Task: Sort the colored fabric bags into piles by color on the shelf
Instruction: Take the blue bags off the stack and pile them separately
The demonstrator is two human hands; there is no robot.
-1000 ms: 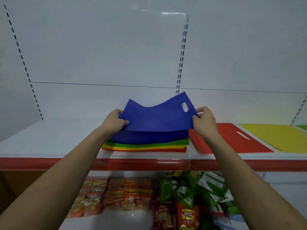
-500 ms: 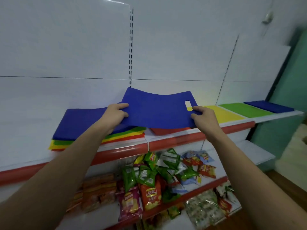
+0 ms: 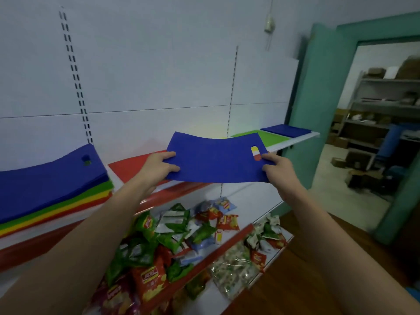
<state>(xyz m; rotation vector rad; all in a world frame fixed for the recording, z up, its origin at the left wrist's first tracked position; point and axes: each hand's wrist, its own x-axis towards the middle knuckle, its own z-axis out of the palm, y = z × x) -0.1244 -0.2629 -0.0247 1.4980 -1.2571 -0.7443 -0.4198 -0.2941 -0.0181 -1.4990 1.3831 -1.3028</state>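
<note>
A flat blue fabric bag (image 3: 216, 159) with a cut-out handle hangs in the air above the shelf (image 3: 302, 137). My left hand (image 3: 159, 165) pinches its left edge and my right hand (image 3: 276, 165) pinches its right edge beside the handle hole. At the far left lies a mixed stack (image 3: 52, 185) with blue bags on top and green, yellow and red layers under them. A red bag (image 3: 131, 165) lies flat below the held bag. Further right lie a green bag (image 3: 272, 138) and a blue pile (image 3: 285, 130); yellow shows only through the handle hole.
Below the shelf, lower shelves hold many snack packets (image 3: 172, 242). A red strip (image 3: 177, 192) runs along the shelf's front edge. To the right a teal door frame (image 3: 318, 110) opens onto a storeroom with metal racks (image 3: 381, 105) and boxes.
Both hands have carried the blue bag rightward off the mixed stack, past the red bag. The view has swung right, so the green and blue piles and the doorway now show.
</note>
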